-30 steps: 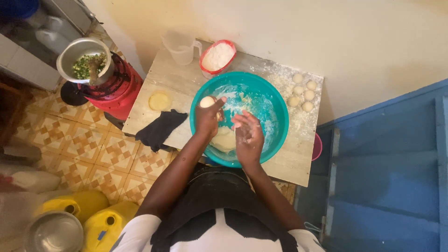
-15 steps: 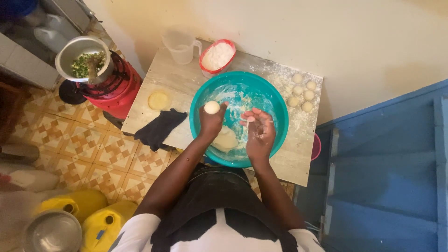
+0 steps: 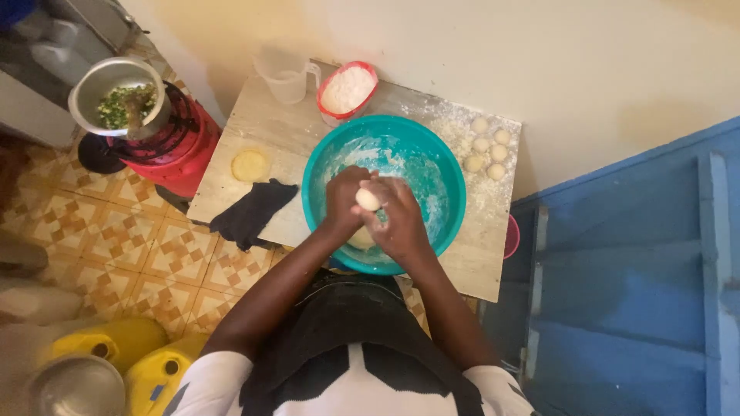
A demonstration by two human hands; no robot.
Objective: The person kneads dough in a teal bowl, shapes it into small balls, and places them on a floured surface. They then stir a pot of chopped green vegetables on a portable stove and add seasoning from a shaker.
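apron: black, bib-style | shirt: white, short sleeves | forearms: bare, no wristwear

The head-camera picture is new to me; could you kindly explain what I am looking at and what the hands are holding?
It is a view from a camera worn on a person's head, looking straight down. Both arms are the wearer's own. The left hand and right hand meet around a small dough ball above a teal bowl dusted with flour. The bowl sits on a floury table beside finished dough balls, a red-rimmed flour dish, a clear jug, a flat dough disc and a dark cloth.
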